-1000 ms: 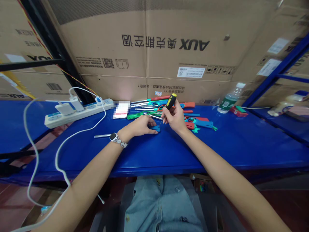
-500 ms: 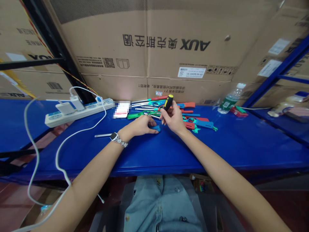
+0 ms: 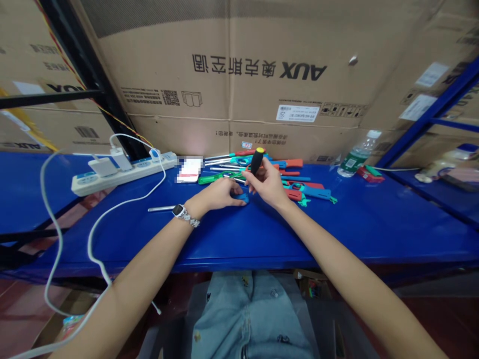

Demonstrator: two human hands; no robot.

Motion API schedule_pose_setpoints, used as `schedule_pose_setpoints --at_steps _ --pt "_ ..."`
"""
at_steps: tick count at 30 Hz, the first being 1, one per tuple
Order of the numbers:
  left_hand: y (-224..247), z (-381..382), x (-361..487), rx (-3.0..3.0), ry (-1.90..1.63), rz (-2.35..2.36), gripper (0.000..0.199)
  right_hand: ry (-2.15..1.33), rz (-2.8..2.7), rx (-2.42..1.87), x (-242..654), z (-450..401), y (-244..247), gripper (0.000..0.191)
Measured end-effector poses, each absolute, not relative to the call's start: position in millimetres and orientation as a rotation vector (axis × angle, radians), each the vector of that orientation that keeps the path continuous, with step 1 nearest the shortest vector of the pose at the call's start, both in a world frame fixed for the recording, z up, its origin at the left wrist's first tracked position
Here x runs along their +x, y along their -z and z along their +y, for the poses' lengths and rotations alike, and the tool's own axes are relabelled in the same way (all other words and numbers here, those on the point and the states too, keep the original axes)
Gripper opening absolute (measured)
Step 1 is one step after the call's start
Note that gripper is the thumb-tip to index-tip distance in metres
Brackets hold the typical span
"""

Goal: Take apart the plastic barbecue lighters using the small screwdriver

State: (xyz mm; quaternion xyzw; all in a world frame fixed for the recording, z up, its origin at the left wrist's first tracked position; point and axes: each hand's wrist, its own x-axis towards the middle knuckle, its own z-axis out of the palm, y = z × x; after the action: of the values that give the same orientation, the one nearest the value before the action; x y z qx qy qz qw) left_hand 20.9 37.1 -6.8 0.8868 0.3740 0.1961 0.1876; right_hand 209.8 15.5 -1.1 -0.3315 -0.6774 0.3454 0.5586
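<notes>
While the left hand rests low over the blue table, its thumb on the near side and its curled fingers on the far side close around a blue plastic handle, whose right end pokes out past the fingertips. The handle lies near the middle of the table, just left of the right hand. That hand's thumb and fingers are drawn together around the lower part of a black screwdriver with a yellow end, held nearly upright. The right fingers hide much of its shaft, so I cannot tell whether the tip touches the blue handle.

A thin metal tube sticks out left of the left wrist, which wears a watch on a silver band; whether tube and handle are joined is hidden. Just beyond both hands, long-necked lighters lie heaped, among them 1 green lighter at the left and 1 blue lighter at the right. Farther left, 2 white chargers sit in a white power strip. On the far right stand a clear bottle with a green label and, just beside it, a small red box. Printed cardboard rises along the far edge.
</notes>
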Motion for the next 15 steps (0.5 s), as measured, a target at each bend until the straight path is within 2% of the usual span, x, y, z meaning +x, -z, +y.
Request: schedule_pose_setpoints --at_steps 7,11,15 --pt "2 33 20 2.511 -0.589 1.031 0.031 -0.786 -1.577 -0.808 210 16 4 0.037" --pt "-14 25 21 2.407 -0.997 0.96 0.025 -0.764 -1.601 -0.805 207 16 2 0.034" --pt "-25 21 38 2.105 -1.46 0.883 0.029 -0.71 -1.663 -0.84 203 18 0 0.029"
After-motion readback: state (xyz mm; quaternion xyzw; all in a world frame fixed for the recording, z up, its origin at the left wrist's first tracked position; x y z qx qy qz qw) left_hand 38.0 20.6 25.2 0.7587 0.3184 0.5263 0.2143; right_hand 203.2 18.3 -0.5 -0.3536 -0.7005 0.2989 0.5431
